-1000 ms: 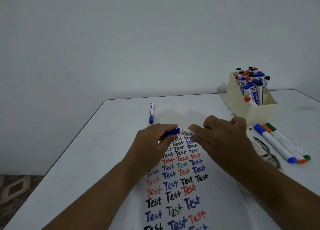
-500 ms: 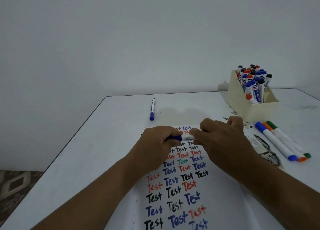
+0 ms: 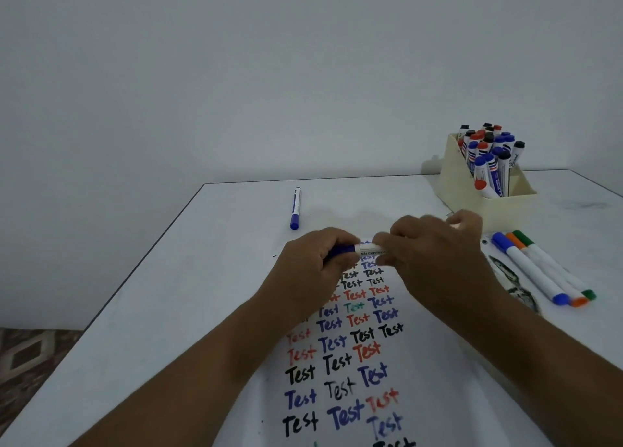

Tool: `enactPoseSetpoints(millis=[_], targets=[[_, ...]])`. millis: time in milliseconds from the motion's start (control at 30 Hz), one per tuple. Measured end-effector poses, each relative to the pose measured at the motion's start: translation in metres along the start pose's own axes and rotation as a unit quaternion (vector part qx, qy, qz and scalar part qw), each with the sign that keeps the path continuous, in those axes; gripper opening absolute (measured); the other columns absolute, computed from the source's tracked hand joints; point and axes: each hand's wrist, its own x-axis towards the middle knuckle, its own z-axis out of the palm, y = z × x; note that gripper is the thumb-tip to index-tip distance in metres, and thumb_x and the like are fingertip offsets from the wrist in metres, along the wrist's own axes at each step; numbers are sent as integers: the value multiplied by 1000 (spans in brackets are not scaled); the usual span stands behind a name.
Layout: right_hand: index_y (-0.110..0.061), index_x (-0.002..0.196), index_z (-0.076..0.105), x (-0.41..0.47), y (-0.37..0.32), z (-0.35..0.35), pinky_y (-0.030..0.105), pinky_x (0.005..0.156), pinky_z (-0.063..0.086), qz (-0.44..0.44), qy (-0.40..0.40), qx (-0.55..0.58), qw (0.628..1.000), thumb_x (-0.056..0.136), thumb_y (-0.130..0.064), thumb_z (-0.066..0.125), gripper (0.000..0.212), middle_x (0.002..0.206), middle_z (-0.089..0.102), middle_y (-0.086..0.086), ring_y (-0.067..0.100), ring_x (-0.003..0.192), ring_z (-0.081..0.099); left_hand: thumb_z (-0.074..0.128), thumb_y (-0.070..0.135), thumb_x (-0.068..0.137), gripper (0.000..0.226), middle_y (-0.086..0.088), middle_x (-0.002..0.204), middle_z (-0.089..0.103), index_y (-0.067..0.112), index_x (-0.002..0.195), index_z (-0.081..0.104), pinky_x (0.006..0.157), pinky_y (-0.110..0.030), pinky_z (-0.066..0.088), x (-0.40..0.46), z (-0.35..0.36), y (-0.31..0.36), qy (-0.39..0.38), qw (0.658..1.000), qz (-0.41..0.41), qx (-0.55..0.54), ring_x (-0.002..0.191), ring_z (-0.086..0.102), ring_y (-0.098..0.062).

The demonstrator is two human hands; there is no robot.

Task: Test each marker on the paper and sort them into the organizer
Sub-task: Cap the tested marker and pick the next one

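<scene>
Paper (image 3: 421,362) lies on the table (image 3: 161,311) directly before me, under both my hands. My left hand (image 3: 313,271) and right hand (image 3: 435,257) hold one marker (image 3: 365,249) crosswise above its far end. A single pen (image 3: 295,207) lies behind, to the left. Organizer (image 3: 472,193) stands far right, markers upright in it. Three loose markers (image 3: 539,271) lie side by side just before it.

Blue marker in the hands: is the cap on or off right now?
On, as far as visible: the blue cap meets the white barrel with no gap. The left hand grips the cap, the right hand the barrel.
</scene>
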Motion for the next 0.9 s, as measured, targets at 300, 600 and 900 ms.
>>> enactPoseSetpoints(millis=[300,600,900], targets=[[-24,97,55,13,-6,-51,24,60,50,287,27,423,859,93,-38,63,17,79,68,-7,12,67,64,43,82,80,85,25,158,8,45,151,13,118,-38,10,-3,-7,-25,-230,967,4,113,144,-4,4],[-17,110,44,-28,-25,-54,34,60,60,398,-75,655,638,80,11,73,50,76,72,10,28,63,69,30,86,80,85,13,162,4,44,151,10,120,-39,5,1,1,-32,-311,925,40,214,148,0,-8],[-8,100,54,-48,-37,-49,33,62,58,409,-128,640,638,79,7,77,34,76,71,7,23,64,67,31,82,82,83,14,162,1,43,152,9,118,-35,3,0,2,-30,-324,920,36,219,148,-1,-7]])
